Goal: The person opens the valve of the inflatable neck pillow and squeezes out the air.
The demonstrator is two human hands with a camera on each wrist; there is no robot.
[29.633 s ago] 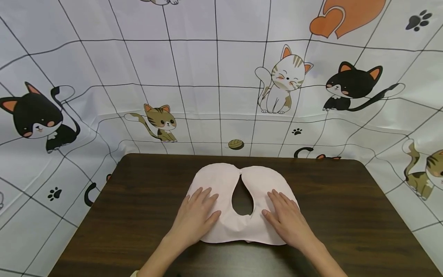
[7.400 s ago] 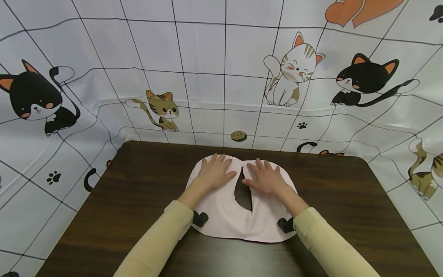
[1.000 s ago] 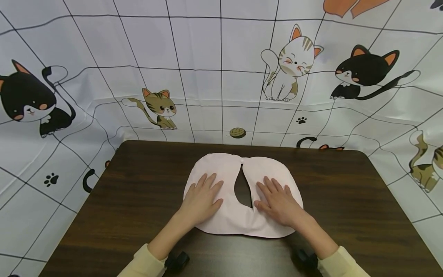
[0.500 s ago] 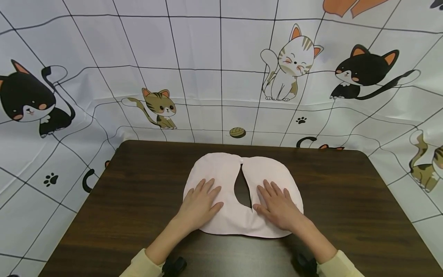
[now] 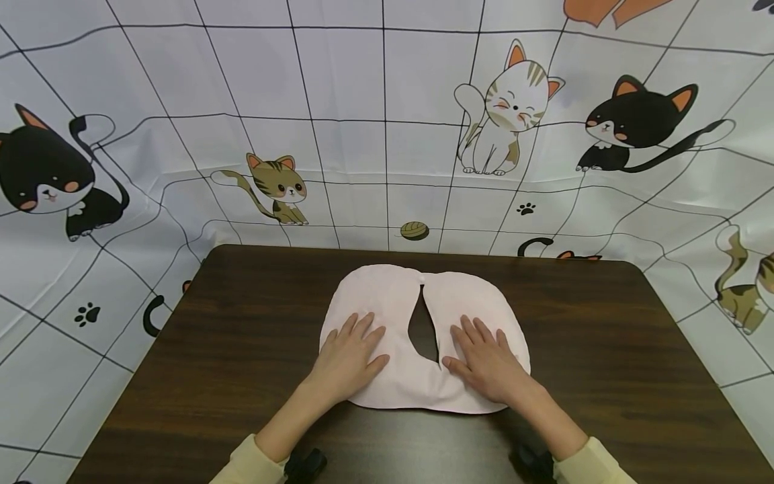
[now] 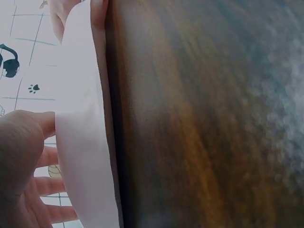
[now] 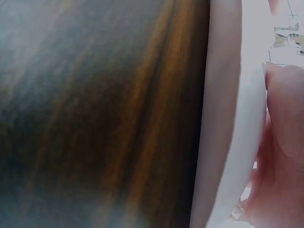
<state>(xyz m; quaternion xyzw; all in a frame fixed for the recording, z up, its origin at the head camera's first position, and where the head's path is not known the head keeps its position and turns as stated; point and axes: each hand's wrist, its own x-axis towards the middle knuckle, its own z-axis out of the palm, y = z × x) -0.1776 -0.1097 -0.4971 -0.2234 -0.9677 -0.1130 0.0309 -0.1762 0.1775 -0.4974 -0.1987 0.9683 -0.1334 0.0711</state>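
Observation:
A pale pink, U-shaped fabric pad point(image 5: 387, 286) lies on the dark wooden table, its two rounded lobes meeting at the far side around a narrow teardrop opening. My left hand point(image 5: 347, 359) rests on its left lobe with fingers spread and straight. On the right lobe, my right hand point(image 5: 486, 359) lies in the same way, thumb towards the opening. From the left wrist, the pad's near edge point(image 6: 83, 118) stands in front of the left hand point(image 6: 23, 161). The right wrist view shows layered edges of the pad point(image 7: 242, 118) beside the right hand point(image 7: 285, 137).
The dark wood-grain table point(image 5: 254, 323) stretches out on both sides of the pad. Behind and beside it hangs a white grid-patterned sheet point(image 5: 351, 74) printed with cartoon cats. Black devices point(image 5: 307, 465) sit under the wrists, by the yellow sleeves point(image 5: 250, 462).
Over the last second the hands have barely moved. Earlier they lay further forward, near the pad's far ends; they have since drawn back. The opening is narrower than in the oldest frame.

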